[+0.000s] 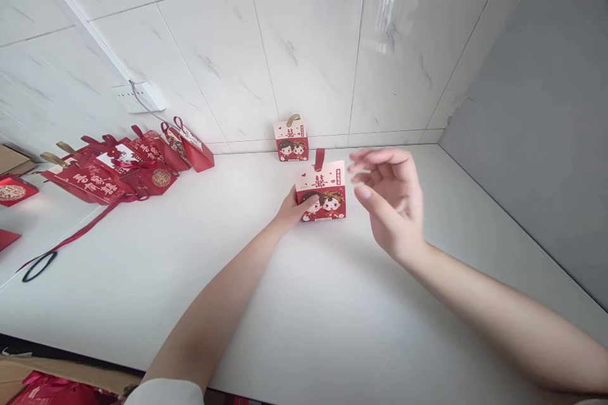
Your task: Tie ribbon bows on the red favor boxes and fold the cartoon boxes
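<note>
A small red-and-white gift box [323, 193] with a cartoon couple and a red ribbon loop stands on the white counter [294, 304]. My left hand [293, 207] grips its left side, thumb on the front face. Just right of the box, my right hand [388, 199] hovers with its fingers spread and holds nothing. A second matching box [291, 140] with a gold ribbon loop stands behind, against the tiled wall.
A pile of red gift bags and boxes [121, 168] with ribbons lies at the left of the counter. A black loop [38, 266] lies near the left edge. A wall socket [142, 98] sits above the pile. A grey wall [536, 126] bounds the right side.
</note>
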`<act>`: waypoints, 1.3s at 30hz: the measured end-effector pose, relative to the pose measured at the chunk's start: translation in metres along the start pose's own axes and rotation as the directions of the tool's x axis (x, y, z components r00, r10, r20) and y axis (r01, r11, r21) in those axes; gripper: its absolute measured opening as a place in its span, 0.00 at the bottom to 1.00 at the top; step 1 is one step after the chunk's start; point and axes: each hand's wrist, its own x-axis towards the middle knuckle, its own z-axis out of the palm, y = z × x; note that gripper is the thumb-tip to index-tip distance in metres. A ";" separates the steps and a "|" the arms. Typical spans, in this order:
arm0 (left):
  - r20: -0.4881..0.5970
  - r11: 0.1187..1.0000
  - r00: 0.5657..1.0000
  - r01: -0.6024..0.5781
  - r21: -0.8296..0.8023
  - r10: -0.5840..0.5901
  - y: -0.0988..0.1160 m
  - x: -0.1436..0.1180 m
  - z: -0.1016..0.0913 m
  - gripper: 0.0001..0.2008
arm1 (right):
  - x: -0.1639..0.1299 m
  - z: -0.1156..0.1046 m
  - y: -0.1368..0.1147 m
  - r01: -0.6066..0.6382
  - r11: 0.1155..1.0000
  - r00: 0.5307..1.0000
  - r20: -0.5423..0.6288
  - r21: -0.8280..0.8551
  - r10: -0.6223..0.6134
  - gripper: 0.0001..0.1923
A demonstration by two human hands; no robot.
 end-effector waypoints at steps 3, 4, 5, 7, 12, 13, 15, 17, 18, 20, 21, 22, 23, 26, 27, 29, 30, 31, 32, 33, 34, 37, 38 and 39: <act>-0.037 0.999 0.999 0.039 -0.015 -0.040 -0.001 0.002 -0.002 0.28 | 0.005 -0.018 0.068 -0.052 0.958 0.998 -0.040 -0.281 0.043 0.32; -0.043 0.999 0.998 0.046 -0.019 -0.047 -0.002 0.002 -0.003 0.28 | 0.004 -0.024 0.089 -0.147 0.942 0.989 -0.039 -0.302 0.141 0.34; -0.031 0.998 0.998 0.058 -0.022 -0.058 -0.002 0.002 -0.005 0.28 | 0.003 -0.029 0.108 -0.262 0.920 0.964 -0.037 -0.292 0.263 0.36; 0.009 0.995 0.996 0.085 -0.043 -0.085 -0.003 0.002 -0.007 0.28 | 0.000 -0.038 0.134 -0.419 0.874 0.893 0.061 -0.246 0.446 0.38; 0.103 0.975 0.989 0.126 -0.185 -0.108 -0.004 0.001 -0.006 0.26 | 0.003 -0.046 0.142 -0.566 0.822 0.746 0.387 -0.062 0.542 0.28; 0.097 0.976 0.990 0.117 -0.184 -0.101 -0.003 0.001 -0.005 0.26 | 0.004 -0.046 0.142 -0.579 0.813 0.747 0.364 -0.053 0.556 0.27; 0.082 0.985 0.993 0.099 -0.141 -0.088 -0.002 0.001 -0.005 0.24 | 0.005 -0.046 0.142 -0.602 0.798 0.760 0.280 -0.036 0.586 0.26; 0.046 0.992 0.995 0.095 -0.084 -0.092 -0.001 0.001 -0.006 0.23 | 0.004 -0.047 0.145 -0.600 0.799 0.782 0.188 -0.035 0.595 0.26; 0.006 0.994 0.995 0.096 -0.054 -0.095 -0.002 0.002 -0.006 0.22 | 0.003 -0.048 0.147 -0.583 0.810 0.799 0.143 -0.053 0.584 0.27; -0.112 0.996 0.990 0.091 0.022 -0.088 -0.004 0.003 -0.008 0.20 | 0.001 -0.050 0.150 -0.536 0.835 0.833 0.081 -0.126 0.547 0.28; -0.175 0.994 0.982 0.082 0.068 -0.069 -0.006 0.004 -0.010 0.19 | 0.001 -0.052 0.151 -0.513 0.839 0.845 0.063 -0.183 0.531 0.28; -0.222 0.991 0.974 0.074 0.110 -0.048 -0.007 0.004 -0.011 0.19 | 0.000 -0.053 0.150 -0.495 0.832 0.850 0.060 -0.251 0.524 0.27; -0.246 0.988 0.969 0.067 0.142 -0.030 -0.008 0.005 -0.011 0.19 | 0.000 -0.054 0.150 -0.481 0.816 0.847 0.071 -0.322 0.527 0.25; -0.182 0.987 0.983 0.054 0.151 -0.026 -0.009 0.005 -0.013 0.20 | 0.002 -0.057 0.146 -0.447 0.768 0.809 0.160 -0.458 0.566 0.24; -0.138 0.988 0.990 0.053 0.144 -0.033 -0.008 0.005 -0.014 0.21 | 0.003 -0.058 0.146 -0.442 0.768 0.796 0.191 -0.463 0.574 0.24; -0.068 0.990 0.997 0.050 0.133 -0.042 -0.008 0.005 -0.015 0.23 | 0.005 -0.059 0.145 -0.443 0.784 0.784 0.236 -0.435 0.574 0.25; -0.049 0.990 0.998 0.050 0.131 -0.044 -0.008 0.005 -0.015 0.24 | 0.005 -0.059 0.146 -0.442 0.792 0.781 0.252 -0.422 0.571 0.26; -0.040 0.990 0.998 0.049 0.131 -0.044 -0.008 0.005 -0.016 0.25 | 0.005 -0.059 0.147 -0.439 0.796 0.779 0.265 -0.416 0.568 0.26; -0.037 0.990 0.998 0.048 0.132 -0.043 -0.009 0.005 -0.016 0.25 | 0.006 -0.060 0.148 -0.433 0.799 0.780 0.272 -0.418 0.564 0.26; -0.038 0.989 0.998 0.047 0.138 -0.042 -0.010 0.006 -0.017 0.26 | 0.006 -0.060 0.149 -0.423 0.799 0.782 0.273 -0.427 0.560 0.26; -0.042 0.988 0.998 0.047 0.146 -0.041 -0.011 0.007 -0.017 0.26 | 0.005 -0.060 0.149 -0.412 0.798 0.787 0.269 -0.440 0.555 0.26; -0.050 0.985 0.998 0.051 0.166 -0.043 -0.014 0.009 -0.019 0.26 | 0.005 -0.060 0.150 -0.383 0.792 0.800 0.259 -0.475 0.541 0.26; -0.049 0.984 0.998 0.050 0.169 -0.042 -0.015 0.010 -0.020 0.26 | 0.005 -0.060 0.149 -0.375 0.792 0.801 0.262 -0.481 0.538 0.26; -0.047 0.984 0.998 0.046 0.169 -0.039 -0.015 0.010 -0.020 0.25 | 0.005 -0.060 0.149 -0.370 0.792 0.800 0.266 -0.486 0.537 0.26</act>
